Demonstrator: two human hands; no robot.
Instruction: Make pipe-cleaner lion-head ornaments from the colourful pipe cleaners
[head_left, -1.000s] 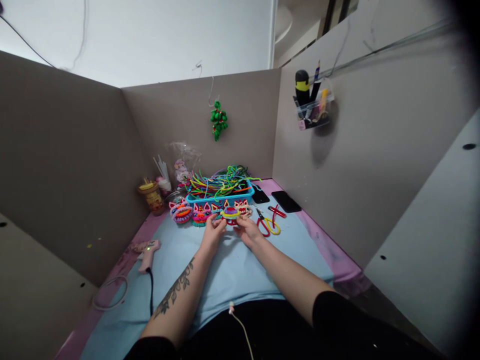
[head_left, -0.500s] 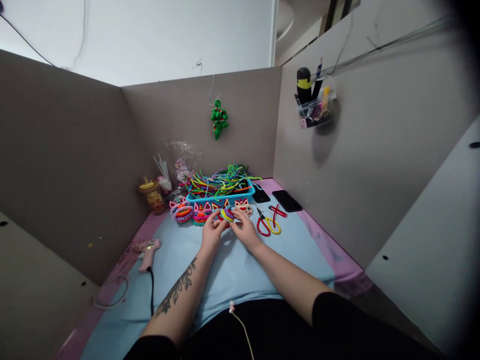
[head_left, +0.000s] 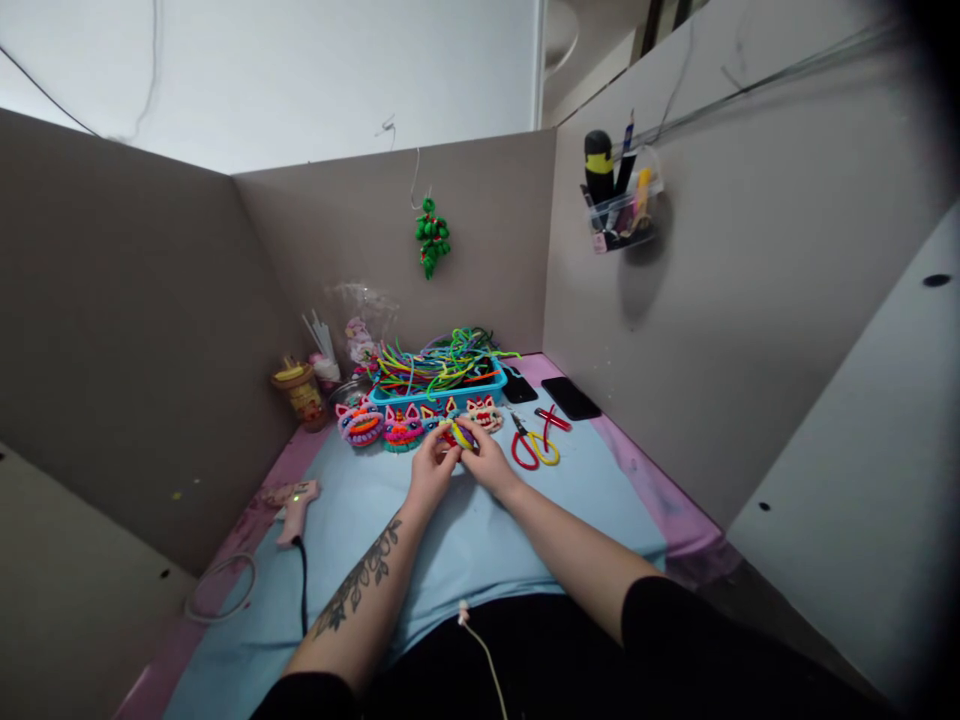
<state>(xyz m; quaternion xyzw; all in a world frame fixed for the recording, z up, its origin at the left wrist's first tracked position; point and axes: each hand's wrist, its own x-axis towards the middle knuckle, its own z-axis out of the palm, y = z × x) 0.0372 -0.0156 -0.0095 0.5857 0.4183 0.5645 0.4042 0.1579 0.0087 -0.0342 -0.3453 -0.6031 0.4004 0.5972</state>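
Between my two hands is a small striped pipe-cleaner piece [head_left: 463, 437] in yellow, purple and red, partly covered by the fingers. My left hand [head_left: 433, 464] grips its left side, thumb and fingers closed on it. From the right, my right hand [head_left: 486, 460] holds it with bent fingers. Just behind the hands stands a row of fuzzy pipe-cleaner animal heads: a purple and orange one [head_left: 361, 424], a pink and teal one [head_left: 403, 428], one [head_left: 439, 411] partly hidden by my left hand, and a white and red one [head_left: 483, 413].
A blue basket [head_left: 442, 394] of loose pipe cleaners stands behind the heads. Scissors [head_left: 535, 449] and a red tool [head_left: 553, 419] lie right, near a black phone [head_left: 571, 398]. Left are a pink glue gun [head_left: 298, 512] with its cord and a brown cup [head_left: 300, 395].
The striped piece has been turned between my fingers, its bands now slanting more steeply. Both hands stay on it, and the camera view has shifted slightly.
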